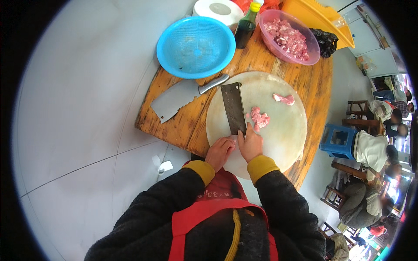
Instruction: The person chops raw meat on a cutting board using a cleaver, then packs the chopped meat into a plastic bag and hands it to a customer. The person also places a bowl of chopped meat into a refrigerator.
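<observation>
My right hand (250, 143) grips a dark-bladed cleaver (233, 109), whose blade points away from me over the round white cutting board (287, 130). Close beside it, my left hand (221, 152) has its fingers curled on a small piece of raw meat (233, 141), mostly hidden under the fingertips. The cleaver's handle is covered by my right hand. To the right of the blade lies a small heap of cut raw meat (260, 118). Farther off on the board rests a longer strip of raw meat (283, 99).
A second cleaver (178, 98) with a steel handle lies left of the board on the wooden table (313, 94). Behind stand a blue plastic strainer basket (196, 47), a dark sauce bottle (246, 27) and a pink bowl of cut meat (265, 37). Several people sit beyond a blue stool (338, 142).
</observation>
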Available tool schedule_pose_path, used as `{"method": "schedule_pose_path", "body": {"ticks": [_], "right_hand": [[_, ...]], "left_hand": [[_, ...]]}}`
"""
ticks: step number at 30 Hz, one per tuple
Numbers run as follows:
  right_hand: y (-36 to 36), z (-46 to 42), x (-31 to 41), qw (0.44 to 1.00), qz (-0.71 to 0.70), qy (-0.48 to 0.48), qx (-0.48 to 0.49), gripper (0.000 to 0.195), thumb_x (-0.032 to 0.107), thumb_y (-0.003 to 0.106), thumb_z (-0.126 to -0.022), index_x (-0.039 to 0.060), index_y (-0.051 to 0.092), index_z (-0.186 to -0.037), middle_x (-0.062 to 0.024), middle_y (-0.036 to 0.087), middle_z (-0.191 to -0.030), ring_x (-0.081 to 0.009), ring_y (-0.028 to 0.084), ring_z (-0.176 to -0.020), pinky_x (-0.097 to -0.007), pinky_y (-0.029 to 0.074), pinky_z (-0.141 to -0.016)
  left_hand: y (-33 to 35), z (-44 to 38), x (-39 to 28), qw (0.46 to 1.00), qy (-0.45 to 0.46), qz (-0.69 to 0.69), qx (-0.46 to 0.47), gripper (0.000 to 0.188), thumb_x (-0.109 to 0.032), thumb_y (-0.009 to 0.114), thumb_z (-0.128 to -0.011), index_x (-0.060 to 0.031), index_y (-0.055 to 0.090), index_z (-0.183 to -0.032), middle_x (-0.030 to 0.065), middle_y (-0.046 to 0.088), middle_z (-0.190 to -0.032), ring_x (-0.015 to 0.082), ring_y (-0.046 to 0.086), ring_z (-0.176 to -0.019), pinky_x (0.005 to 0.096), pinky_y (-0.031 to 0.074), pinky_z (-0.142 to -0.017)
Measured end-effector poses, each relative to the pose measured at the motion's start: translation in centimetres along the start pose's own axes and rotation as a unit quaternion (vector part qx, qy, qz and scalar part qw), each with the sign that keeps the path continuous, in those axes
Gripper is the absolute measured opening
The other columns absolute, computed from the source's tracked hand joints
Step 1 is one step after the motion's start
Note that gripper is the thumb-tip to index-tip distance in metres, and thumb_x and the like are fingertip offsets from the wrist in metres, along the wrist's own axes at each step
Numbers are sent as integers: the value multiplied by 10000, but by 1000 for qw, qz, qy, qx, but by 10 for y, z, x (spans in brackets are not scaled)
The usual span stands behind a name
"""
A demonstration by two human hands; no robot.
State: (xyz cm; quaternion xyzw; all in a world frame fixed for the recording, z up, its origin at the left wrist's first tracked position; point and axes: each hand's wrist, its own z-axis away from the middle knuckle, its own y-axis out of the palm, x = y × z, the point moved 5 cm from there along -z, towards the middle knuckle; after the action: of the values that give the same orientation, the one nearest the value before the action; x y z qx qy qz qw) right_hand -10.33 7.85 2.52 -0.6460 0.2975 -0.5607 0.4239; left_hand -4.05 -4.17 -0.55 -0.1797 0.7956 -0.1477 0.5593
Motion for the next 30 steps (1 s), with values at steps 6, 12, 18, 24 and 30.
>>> {"method": "schedule_pose_path", "body": {"ticks": [6, 12, 18, 24, 30], "right_hand": [[-57, 57, 2, 993, 20, 17, 112, 402, 194, 594, -880, -30, 490, -1198, -221, 612, -655, -413, 609, -595, -492, 491, -555], [-60, 102, -14, 979, 63, -18, 195, 220, 205, 520, -910, 50, 520, -1066, -180, 634, -731, -384, 626, -648, -481, 504, -586], [-101, 67, -80, 981, 81, 71, 161, 301, 148, 482, -873, 23, 574, -1131, -212, 640, -797, -369, 649, -727, -476, 519, -664], [-110, 113, -89, 973, -94, 204, -42, 449, 316, 556, -900, 17, 480, -1226, -248, 632, -743, -432, 629, -703, -511, 507, -643], [-44, 181, -104, 948, -171, 253, -88, 376, 297, 576, -879, 7, 519, -1111, -281, 633, -806, -451, 623, -740, -504, 505, -681]], "left_hand": [[-61, -4, 2, 987, -134, 53, -65, 152, -3, 635, -813, -59, 592, -947, 93, 582, -1025, 231, 597, -845, 294, 490, -699], [-83, -30, 8, 967, -223, 90, -79, 54, -60, 655, -844, -58, 637, -895, 67, 594, -984, 174, 594, -824, 268, 483, -663], [-32, -70, 14, 967, -238, 56, 69, 172, -166, 613, -905, -38, 666, -1005, 109, 662, -996, 216, 627, -934, 304, 513, -790], [31, -144, 27, 985, -21, -121, 123, 269, -48, 631, -826, -31, 606, -1094, 151, 559, -1074, 316, 576, -950, 395, 481, -829], [94, -136, 84, 945, 81, -245, 201, 182, -65, 620, -786, -13, 575, -955, 177, 532, -983, 378, 528, -930, 463, 436, -833]]}}
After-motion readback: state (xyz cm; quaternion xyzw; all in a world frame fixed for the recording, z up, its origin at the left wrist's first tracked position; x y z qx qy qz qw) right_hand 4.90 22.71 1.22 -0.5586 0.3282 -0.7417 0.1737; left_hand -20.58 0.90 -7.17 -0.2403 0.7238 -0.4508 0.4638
